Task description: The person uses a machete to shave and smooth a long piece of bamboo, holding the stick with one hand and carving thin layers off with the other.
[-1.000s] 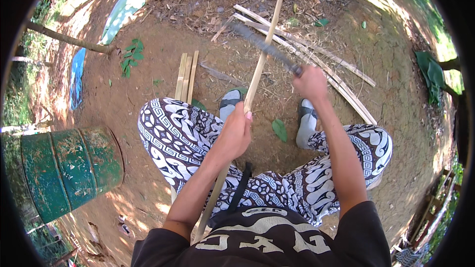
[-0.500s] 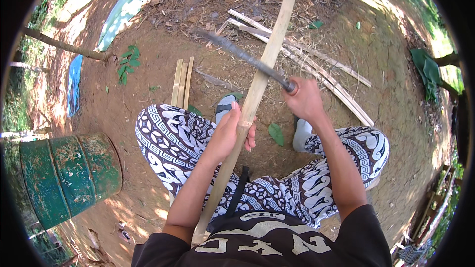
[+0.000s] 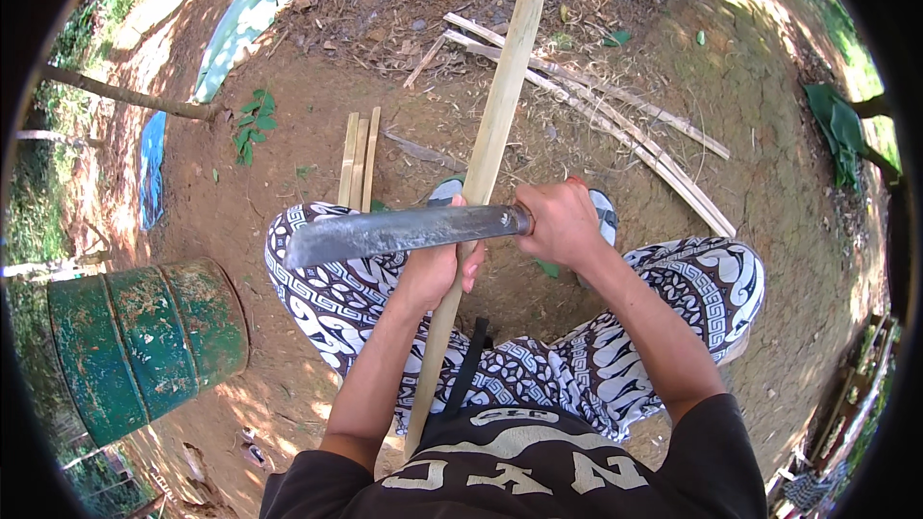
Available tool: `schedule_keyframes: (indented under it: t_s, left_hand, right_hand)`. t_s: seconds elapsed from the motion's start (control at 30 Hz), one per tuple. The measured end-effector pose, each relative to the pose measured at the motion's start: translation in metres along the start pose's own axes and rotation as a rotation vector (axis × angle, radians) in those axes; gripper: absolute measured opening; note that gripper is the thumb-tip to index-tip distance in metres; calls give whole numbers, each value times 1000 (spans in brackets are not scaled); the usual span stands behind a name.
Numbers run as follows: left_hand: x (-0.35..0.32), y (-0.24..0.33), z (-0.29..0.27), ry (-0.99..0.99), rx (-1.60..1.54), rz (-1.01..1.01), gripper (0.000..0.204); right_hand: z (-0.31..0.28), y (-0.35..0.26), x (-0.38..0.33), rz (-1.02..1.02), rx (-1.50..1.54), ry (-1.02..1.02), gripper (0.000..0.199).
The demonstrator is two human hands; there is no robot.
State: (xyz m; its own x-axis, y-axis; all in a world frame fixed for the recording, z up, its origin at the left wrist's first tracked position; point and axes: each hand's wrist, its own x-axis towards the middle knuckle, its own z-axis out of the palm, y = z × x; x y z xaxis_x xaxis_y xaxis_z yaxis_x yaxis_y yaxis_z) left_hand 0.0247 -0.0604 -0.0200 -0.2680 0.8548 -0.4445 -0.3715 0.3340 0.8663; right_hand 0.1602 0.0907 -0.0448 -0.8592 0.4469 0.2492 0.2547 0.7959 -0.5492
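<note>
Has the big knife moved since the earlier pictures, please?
Yes: the big knife has moved toward the person and leftward; its tip, earlier beyond the far ends of the three short strips, now shows lower, to their left.

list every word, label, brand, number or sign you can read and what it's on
Black shirt: large pale block letters across the front, legible, but I won't copy them out.
Same shirt, above those: a small pale emblem, too small to read.
Machete blade, near the right hand: a tiny mark, too small to read.
Green drum: rust and worn paint, no lettering I can make out.
</note>
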Motion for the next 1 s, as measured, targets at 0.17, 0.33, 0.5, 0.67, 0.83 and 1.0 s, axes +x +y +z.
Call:
schedule_keyframes:
  t_s: [0.17,0.33,0.5,0.67,0.83,1.0]
  left_hand:
    - [-4,-6,0,-46,-51,19,51]
    - [-9,-10,3,-78,-45,-146,51]
    - [-5,8,3,-100,-17,-111,49]
    - [-1,11,3,-73,-60,-14,49]
    - [4,5,-1,-9,6,11,44]
    - [-6,1,-3,-13,58,43,36]
  right_hand:
    - [4,20,2,-63,-102,104,16]
    - [-25,108,39,780,-141,237,26]
    - [-42,108,36,724,-75,443,24]
    - [-41,30,23,581,232,198,14]
    - [-8,9,-2,195,60,9,16]
    - [1,10,-4,81,-109,-59,23]
